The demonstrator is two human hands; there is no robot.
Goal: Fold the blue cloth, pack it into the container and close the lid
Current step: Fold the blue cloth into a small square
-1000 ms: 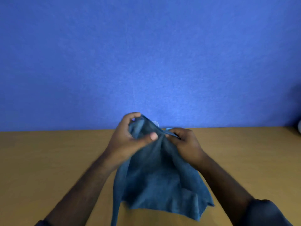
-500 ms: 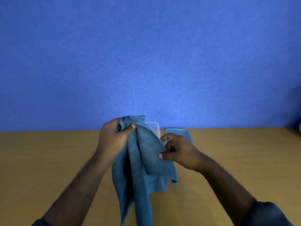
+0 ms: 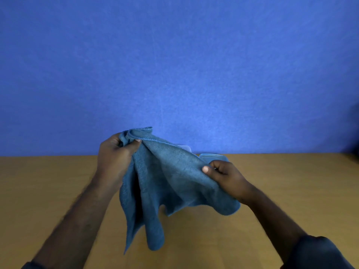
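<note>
The blue cloth (image 3: 165, 179) hangs in the air above the wooden table (image 3: 58, 181), stretched between both hands. My left hand (image 3: 116, 154) grips a bunched corner at the upper left. My right hand (image 3: 223, 173) pinches the cloth's edge lower and to the right. Loose folds dangle toward the table. Behind the cloth, a clear container (image 3: 184, 147) shows only its top corner. Its pale blue lid (image 3: 213, 157) lies beside it, partly hidden by my right hand.
A plain blue wall (image 3: 174, 65) rises at the table's far edge. Bare wood extends left and right of my arms. A dark object (image 3: 355, 133) sits at the far right edge of view.
My right hand has shifted right and pulled the cloth's edge outward, spreading it from a narrow hanging bunch. My left hand stayed gripping the top corner.
</note>
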